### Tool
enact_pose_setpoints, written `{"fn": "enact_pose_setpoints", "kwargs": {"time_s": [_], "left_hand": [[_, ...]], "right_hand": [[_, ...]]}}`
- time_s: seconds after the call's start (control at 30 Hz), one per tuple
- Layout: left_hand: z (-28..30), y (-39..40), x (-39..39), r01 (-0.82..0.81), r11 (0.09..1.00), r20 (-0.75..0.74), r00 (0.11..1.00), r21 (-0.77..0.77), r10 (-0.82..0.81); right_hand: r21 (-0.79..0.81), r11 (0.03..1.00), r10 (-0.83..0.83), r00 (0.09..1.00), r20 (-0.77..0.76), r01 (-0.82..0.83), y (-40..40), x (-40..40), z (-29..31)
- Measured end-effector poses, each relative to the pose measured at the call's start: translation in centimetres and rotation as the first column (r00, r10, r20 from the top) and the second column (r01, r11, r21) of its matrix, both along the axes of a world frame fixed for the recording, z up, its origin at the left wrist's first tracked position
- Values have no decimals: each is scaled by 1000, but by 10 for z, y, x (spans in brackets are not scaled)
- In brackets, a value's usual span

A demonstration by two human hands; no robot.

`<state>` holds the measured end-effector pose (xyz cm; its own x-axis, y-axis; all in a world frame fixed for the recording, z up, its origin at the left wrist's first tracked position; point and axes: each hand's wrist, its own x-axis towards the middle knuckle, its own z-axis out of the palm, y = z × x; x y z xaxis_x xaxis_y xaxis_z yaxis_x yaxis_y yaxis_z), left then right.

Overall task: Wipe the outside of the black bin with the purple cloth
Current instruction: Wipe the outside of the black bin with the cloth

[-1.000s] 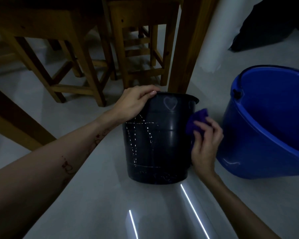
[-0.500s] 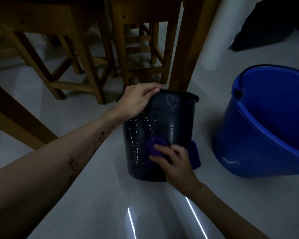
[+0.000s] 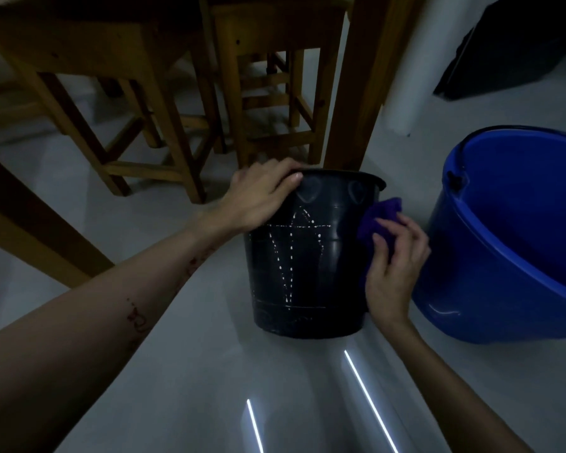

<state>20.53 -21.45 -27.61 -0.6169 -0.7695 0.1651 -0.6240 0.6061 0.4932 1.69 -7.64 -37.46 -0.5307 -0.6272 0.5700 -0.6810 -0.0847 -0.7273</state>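
The black bin stands upright on the pale floor, with heart shapes under its rim and a dotted white pattern down its near side. My left hand grips the bin's rim at the upper left. My right hand presses the purple cloth against the bin's right side, just below the rim. Part of the cloth is hidden under my fingers.
A large blue bucket stands close to the right of the bin. Wooden stools and a thick wooden table leg rise just behind the bin. Another wooden leg slants at the left. A dark object lies far right.
My right hand has swept the cloth from the bin's lower front up to its upper right side. My left hand has stayed on the rim.
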Motion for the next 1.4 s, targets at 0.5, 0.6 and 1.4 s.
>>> {"fn": "enact_pose_setpoints", "kwargs": {"time_s": [0.5,0.6,1.4], "left_hand": [[0,1,-7,-33,997,-152,987,72,43],[0,1,-7,-40,994,-174,983,97,57],[-1,-5,-3,-43,988,-198,978,146,72]], "right_hand": [[46,946,292,776,-560,-322,1,43,-25],[113,916,368,697,-616,-384,40,40,-60],[-7,987,152,936,-316,-162,-33,27,21]]}}
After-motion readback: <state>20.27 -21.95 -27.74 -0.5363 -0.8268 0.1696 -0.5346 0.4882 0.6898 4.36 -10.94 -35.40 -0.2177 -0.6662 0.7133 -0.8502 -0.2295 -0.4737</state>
